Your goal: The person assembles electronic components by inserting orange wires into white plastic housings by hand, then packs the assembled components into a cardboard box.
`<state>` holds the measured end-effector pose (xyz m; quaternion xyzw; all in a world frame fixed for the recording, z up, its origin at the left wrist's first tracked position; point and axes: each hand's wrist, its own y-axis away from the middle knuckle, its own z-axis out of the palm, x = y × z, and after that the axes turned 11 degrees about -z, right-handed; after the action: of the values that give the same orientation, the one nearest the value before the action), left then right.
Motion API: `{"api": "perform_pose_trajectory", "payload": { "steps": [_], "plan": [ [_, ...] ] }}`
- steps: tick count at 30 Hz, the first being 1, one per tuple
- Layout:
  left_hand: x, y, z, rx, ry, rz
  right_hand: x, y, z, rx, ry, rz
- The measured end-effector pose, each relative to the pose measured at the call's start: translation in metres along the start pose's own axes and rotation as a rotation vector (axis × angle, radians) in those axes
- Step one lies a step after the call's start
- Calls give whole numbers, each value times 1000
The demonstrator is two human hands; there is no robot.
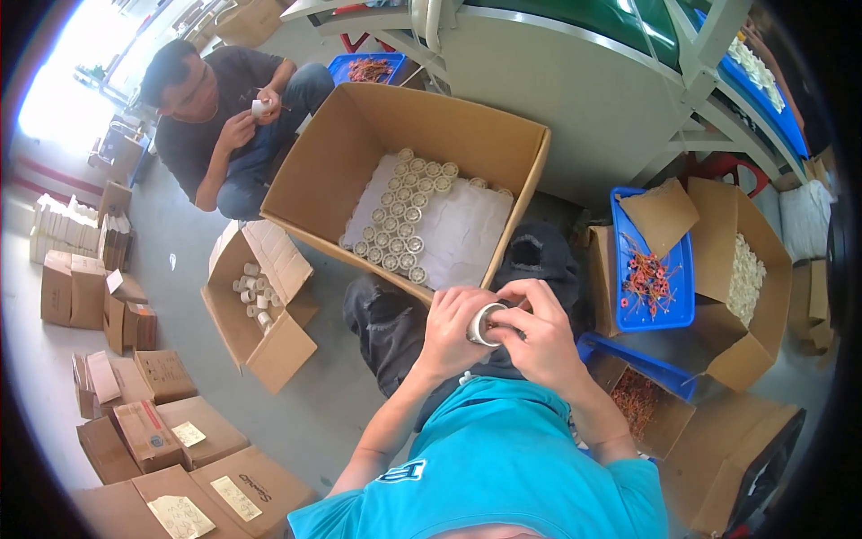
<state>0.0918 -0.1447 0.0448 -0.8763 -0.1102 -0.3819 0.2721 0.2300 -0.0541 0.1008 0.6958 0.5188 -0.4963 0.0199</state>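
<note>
Grey floor (175, 314) runs down the left side of the frame, and cardboard cartons (166, 375) are stacked from the left edge to the lower left corner. Through the head camera I look down on a turquoise shirt (489, 458) at the bottom centre, with both forearms reaching up from it. Just right of the frame's centre, I have the left hand (449, 331) curled around a white cup (476, 326), its open end turned toward the right. My right hand (539, 334) is bent in close, thumb and fingertips at the cup's mouth; I cannot tell whether they pinch anything inside.

Above the hands sits a large box (440, 126), where round white pieces (392, 216) stand close together on a white sheet (462, 229). Left of it, a smaller open box (280, 352) holds loose white cylinders (256, 287). On the right side, a blue tray (660, 314) carries a tangle of red wires (646, 278), and next to it an open carton (718, 229) contains a heap of cream-coloured pieces (747, 278). At the upper left of the frame I see a co-worker (202, 121), low down beside the large box, holding a small white piece (260, 108) in both hands.
</note>
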Motion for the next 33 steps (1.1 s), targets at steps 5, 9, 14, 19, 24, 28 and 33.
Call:
{"api": "perform_pose_trajectory", "payload": {
  "steps": [5, 9, 14, 19, 24, 28, 33],
  "plan": [
    [-2, 7, 6, -24, 105, -45, 6, 2, 5, -43, -65, 79],
    [2, 6, 6, -61, 254, -91, 7, 4, 4, -74, -129, 150],
    [5, 5, 4, -88, 279, -85, 8, 6, -2, -78, -230, 207],
    [3, 5, 5, -78, 247, -52, 9, 13, 8, -2, -231, 213],
    [5, 1, 1, -206, 279, -74, 11, 17, 6, -4, -199, 156],
    [3, 1, 0, -290, 280, -111, 14, 17, 4, -28, -198, 141],
    [4, -5, 6, -297, 311, -114, 18, 19, 2, -1, -197, 184]
  ]
}}
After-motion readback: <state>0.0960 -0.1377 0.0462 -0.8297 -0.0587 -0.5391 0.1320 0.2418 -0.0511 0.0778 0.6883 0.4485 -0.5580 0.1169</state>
